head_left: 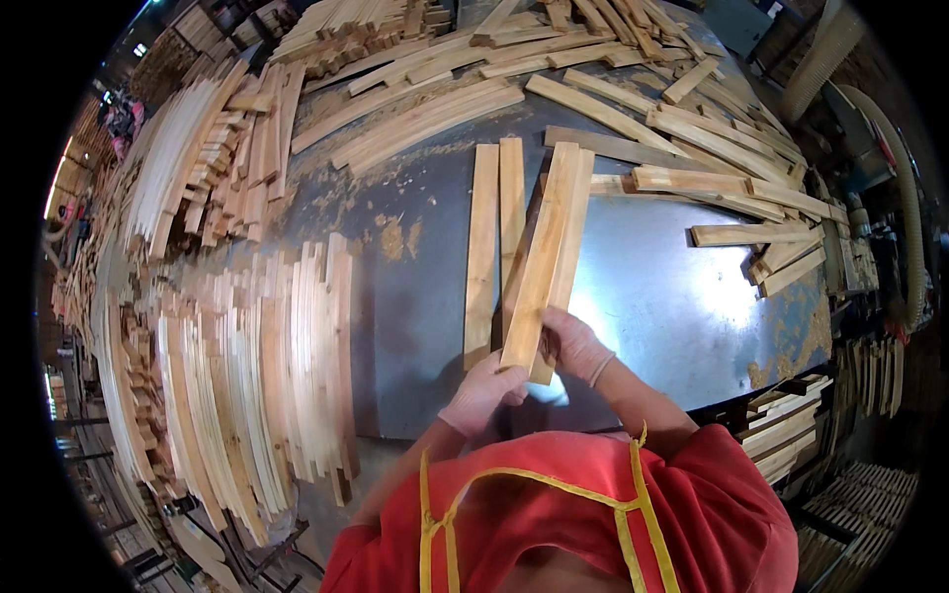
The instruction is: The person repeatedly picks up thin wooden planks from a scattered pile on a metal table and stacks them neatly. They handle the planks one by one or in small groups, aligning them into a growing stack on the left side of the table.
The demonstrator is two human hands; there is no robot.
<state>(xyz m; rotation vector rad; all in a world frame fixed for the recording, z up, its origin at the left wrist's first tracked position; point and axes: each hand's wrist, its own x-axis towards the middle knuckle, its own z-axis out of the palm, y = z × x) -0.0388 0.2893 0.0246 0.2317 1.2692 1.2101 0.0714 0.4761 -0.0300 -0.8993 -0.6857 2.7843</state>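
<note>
Both of my gloved hands grip the near end of a wooden board (546,247), which points away from me over the metal table. My left hand (481,391) is closed round its left corner, thumb on top. On the right edge, my right hand (573,346) is closed with its fingers against the wood. Partly covered by this board, another board (576,227) slants just to its right; whether I hold that one too I cannot tell. Two more boards, one on the left (481,257) and a narrower-looking one (511,217), lie lengthwise beside them.
The metal table (415,326) carries sawdust patches (393,237). At left stand stacks of long strips (306,366) and a higher pile of boards (213,163). Loose boards (633,119) lie scattered at the far side and right. A ribbed hose (905,198) hangs at far right.
</note>
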